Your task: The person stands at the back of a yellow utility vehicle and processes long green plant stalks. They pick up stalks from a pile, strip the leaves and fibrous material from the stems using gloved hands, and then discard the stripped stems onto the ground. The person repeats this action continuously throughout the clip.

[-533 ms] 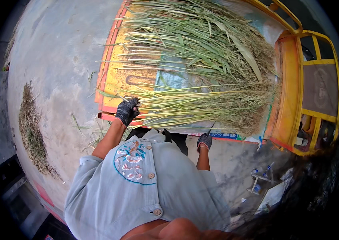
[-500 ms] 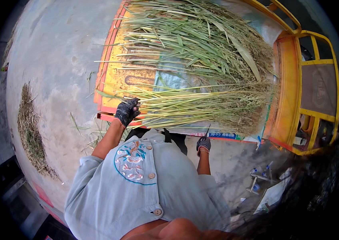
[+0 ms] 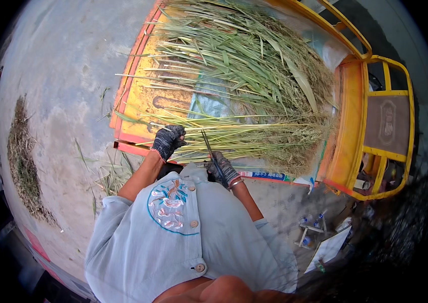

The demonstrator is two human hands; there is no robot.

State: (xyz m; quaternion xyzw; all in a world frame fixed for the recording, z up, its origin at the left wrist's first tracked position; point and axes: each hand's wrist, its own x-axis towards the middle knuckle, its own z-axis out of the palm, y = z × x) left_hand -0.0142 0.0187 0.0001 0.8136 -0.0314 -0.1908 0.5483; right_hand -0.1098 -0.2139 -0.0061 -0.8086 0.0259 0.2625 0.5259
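Observation:
My left hand (image 3: 169,142), in a dark grey knit glove, is closed around the cut ends of yellow-green grass stalks. The near bundle of stalks (image 3: 247,132) lies across the yellow truck bed, its feathery seed heads (image 3: 302,144) toward the right. My right hand (image 3: 224,168), gloved too, grips a slim, dark, pointed blade tool (image 3: 207,141). The blade points up and away from me over the near stalks, a short way right of my left hand. Its exact kind is hard to make out. Whether the blade touches the stalks cannot be told.
A larger pile of green leafy stalks (image 3: 244,63) covers the far part of the yellow bed (image 3: 140,98). The yellow frame with a brown backrest (image 3: 387,119) stands at right. Dry plant scraps (image 3: 24,161) and loose leaves (image 3: 115,174) lie on the concrete floor.
My right hand has come up and left with the blade tool, from beside the bed's near edge to over the stalks. My left hand has shifted slightly right, still at the stalk ends.

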